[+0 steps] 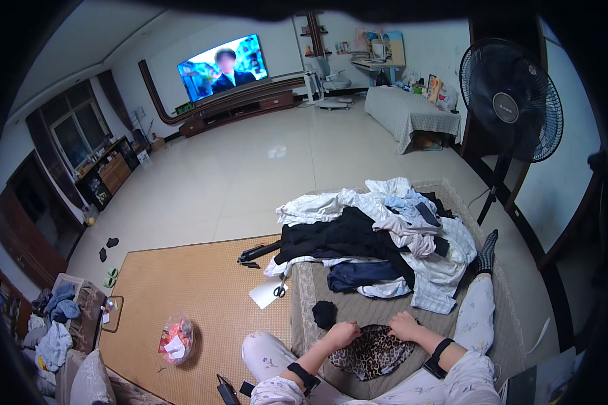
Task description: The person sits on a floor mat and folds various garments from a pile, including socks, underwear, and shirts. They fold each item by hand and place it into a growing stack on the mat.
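My left hand (345, 334) grips the upper left edge of a leopard-print cloth garment (372, 353), and my right hand (404, 325) grips its upper right edge. The garment lies spread between my legs on a quilted brown cover (309, 288). A bundled black cloth (325, 314) rests just beyond my left hand. Farther ahead is a heap of clothes, with a black garment (342, 235), a navy garment (362, 276) and white checked fabric (433, 293). Both wrists wear black straps. The fingertips are partly hidden by the cloth.
Scissors (279, 291) lie on white paper (263, 298) left of the heap. A clear container of pink items (176, 339) stands on the woven mat (213, 283). A black standing fan (506, 106) is at the right. Folding stick-like black item (258, 252) touches the heap.
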The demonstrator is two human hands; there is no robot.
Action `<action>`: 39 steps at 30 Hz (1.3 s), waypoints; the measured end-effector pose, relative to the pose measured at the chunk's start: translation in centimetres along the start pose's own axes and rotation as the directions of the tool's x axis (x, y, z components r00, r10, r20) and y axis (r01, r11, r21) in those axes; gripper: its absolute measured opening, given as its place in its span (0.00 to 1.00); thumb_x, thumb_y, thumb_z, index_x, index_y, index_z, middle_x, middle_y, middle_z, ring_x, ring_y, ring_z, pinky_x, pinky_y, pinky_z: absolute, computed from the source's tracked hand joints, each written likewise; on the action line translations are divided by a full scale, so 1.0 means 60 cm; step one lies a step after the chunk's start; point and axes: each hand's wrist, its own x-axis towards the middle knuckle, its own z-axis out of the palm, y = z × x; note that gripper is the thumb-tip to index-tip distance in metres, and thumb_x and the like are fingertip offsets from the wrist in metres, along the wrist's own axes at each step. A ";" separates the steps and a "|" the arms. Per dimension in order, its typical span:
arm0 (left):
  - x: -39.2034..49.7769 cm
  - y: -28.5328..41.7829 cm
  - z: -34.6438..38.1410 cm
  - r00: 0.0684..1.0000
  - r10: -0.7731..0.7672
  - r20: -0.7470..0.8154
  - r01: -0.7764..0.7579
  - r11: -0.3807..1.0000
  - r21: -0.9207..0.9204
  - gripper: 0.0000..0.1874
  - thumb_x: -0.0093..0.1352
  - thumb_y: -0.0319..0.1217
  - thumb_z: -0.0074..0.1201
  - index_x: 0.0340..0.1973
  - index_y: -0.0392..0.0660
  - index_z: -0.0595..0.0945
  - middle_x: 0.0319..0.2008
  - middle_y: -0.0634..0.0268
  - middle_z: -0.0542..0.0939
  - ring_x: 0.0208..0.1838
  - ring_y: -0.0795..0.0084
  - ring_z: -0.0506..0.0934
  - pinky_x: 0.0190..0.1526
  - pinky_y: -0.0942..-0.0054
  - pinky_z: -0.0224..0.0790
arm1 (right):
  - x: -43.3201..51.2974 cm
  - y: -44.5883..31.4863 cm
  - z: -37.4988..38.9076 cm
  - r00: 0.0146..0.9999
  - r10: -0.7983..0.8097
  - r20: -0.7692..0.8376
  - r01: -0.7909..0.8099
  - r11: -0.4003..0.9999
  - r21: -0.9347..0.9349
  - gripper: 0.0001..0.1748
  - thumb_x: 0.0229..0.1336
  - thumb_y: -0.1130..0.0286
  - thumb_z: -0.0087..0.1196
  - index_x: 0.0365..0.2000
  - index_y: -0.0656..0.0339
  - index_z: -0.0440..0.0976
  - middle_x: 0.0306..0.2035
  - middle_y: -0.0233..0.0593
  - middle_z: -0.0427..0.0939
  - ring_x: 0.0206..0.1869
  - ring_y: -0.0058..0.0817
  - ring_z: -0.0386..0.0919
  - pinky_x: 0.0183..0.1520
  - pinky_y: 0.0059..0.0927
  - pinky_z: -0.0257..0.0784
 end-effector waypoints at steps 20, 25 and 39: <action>-0.090 0.113 -0.184 0.926 0.178 -0.333 -0.090 0.960 0.265 0.09 0.59 0.31 0.56 0.36 0.51 0.83 0.31 0.70 0.77 0.33 0.67 0.75 0.33 0.71 0.70 | -0.126 -0.126 -0.281 0.963 0.050 -0.264 0.124 0.791 0.600 0.26 0.42 0.49 0.66 0.19 0.67 0.75 0.29 0.45 0.70 0.31 0.39 0.72 0.34 0.33 0.68; -0.091 0.150 -0.187 0.888 0.087 -0.452 -0.035 0.992 0.124 0.10 0.61 0.30 0.57 0.38 0.55 0.83 0.41 0.67 0.75 0.34 0.67 0.74 0.35 0.72 0.70 | -0.123 -0.181 -0.307 0.957 -0.129 -0.260 0.282 0.626 0.727 0.26 0.46 0.55 0.66 0.15 0.69 0.69 0.35 0.43 0.70 0.31 0.31 0.72 0.33 0.29 0.68; -0.117 0.201 -0.100 0.995 -0.064 0.077 0.076 -0.016 -0.997 0.22 0.76 0.44 0.33 0.54 0.41 0.70 0.49 0.67 0.73 0.53 0.80 0.70 0.56 0.78 0.61 | -0.113 -0.187 -0.293 0.952 -0.230 -0.202 0.205 -0.013 0.979 0.14 0.58 0.76 0.54 0.17 0.68 0.69 0.36 0.29 0.72 0.38 0.14 0.67 0.41 0.19 0.61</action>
